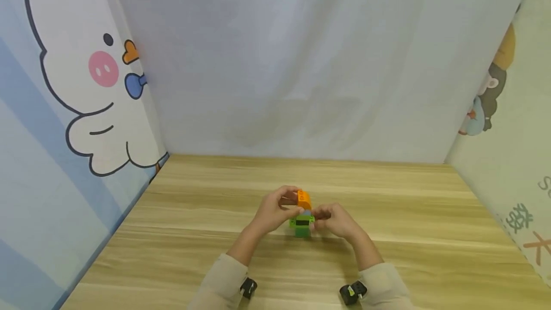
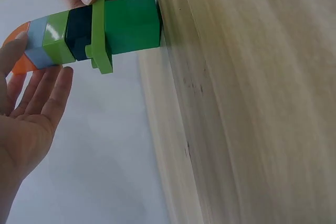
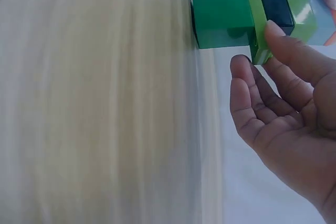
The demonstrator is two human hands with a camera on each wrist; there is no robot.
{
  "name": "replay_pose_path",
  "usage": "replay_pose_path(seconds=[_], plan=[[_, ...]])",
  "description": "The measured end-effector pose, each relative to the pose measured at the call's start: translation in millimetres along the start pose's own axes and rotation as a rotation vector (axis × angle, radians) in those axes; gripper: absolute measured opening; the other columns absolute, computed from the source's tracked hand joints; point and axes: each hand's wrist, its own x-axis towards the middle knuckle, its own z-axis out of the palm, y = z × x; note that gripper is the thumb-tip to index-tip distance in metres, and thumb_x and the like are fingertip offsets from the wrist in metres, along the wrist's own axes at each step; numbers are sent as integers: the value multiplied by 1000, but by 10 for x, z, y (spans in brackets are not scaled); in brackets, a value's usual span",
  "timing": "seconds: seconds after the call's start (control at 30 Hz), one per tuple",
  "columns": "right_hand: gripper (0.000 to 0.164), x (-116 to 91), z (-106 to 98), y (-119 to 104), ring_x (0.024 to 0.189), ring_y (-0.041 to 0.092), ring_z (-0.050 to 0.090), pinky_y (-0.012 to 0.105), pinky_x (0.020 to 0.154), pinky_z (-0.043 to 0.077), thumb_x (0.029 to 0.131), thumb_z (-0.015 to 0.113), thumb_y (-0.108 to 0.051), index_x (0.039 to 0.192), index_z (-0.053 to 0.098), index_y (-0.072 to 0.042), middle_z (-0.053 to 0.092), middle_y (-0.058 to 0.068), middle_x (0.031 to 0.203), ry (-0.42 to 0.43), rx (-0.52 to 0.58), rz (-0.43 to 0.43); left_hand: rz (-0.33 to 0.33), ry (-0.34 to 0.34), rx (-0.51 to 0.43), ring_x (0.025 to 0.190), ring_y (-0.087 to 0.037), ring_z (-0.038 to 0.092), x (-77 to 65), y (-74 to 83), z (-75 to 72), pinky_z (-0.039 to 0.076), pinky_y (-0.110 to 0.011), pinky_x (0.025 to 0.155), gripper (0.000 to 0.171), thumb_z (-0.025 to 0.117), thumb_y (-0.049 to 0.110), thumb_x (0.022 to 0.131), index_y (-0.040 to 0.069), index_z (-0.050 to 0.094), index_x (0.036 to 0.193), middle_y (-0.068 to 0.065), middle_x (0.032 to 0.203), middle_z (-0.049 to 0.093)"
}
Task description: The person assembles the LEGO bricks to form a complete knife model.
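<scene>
A tower of toy building blocks stands upright on the wooden table point(image 1: 206, 252). At its base is a dark green block point(image 2: 134, 23), with a wider light green plate point(image 3: 255, 19) above it. A black block point(image 2: 79, 31), a light green block point(image 2: 56, 36), a grey-blue block point(image 2: 38, 41) and a curved orange block point(image 1: 303, 199) follow upward. My left hand point(image 1: 273, 212) holds the tower's top, thumb on one side near the orange block and fingers on the other. Lower down, my right hand point(image 1: 337, 221) pinches the light green plate's edge between thumb and index finger.
A pale grey curtain point(image 1: 292, 61) hangs behind the table. Printed panels stand on both sides, with a white cartoon character point(image 1: 77, 61) on the left one. Dark devices point(image 1: 354, 292) sit at both cuffs.
</scene>
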Motion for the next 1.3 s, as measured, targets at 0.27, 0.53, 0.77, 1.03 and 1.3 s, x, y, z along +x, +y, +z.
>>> replay_pose_path(seconds=[0.27, 0.53, 0.77, 1.03, 1.3], plan=[[37, 24, 105, 24, 104, 34, 56, 45, 86, 46, 85, 67, -10, 116, 59, 9, 59, 22, 115, 97, 65, 39, 8, 48, 1, 100, -35, 59, 15, 231, -24, 51, -28, 75, 49, 64, -4, 85, -5, 46, 130, -20, 106, 57], [42, 43, 210, 12, 102, 33, 57, 45, 84, 47, 85, 65, -6, 126, 56, 3, 59, 20, 115, 207, 93, 38, 1, 83, -5, 103, -35, 58, 153, -91, 11, 52, -31, 75, 53, 64, -4, 85, 1, 44, 134, -20, 110, 57], [54, 78, 243, -15, 95, 32, 59, 44, 80, 50, 84, 64, 2, 135, 48, -7, 58, 19, 115, 257, 130, 26, -25, 92, 6, 107, -29, 57, 249, -281, 43, 51, -29, 77, 56, 63, -2, 86, 8, 44, 137, -15, 119, 57], [63, 109, 212, -45, 92, 34, 60, 45, 77, 50, 81, 65, 6, 139, 42, -3, 58, 25, 114, 230, 78, 7, -74, 101, 33, 107, -28, 57, 300, -308, 54, 51, -30, 77, 57, 63, -2, 86, 11, 45, 138, -16, 120, 57], [61, 188, 168, 67, 91, 35, 61, 44, 78, 50, 82, 66, 3, 138, 42, 0, 60, 24, 110, 179, 28, -22, -142, 93, -1, 109, -29, 56, 336, -342, 74, 50, -31, 80, 60, 63, -6, 84, 8, 43, 139, -18, 120, 56]])
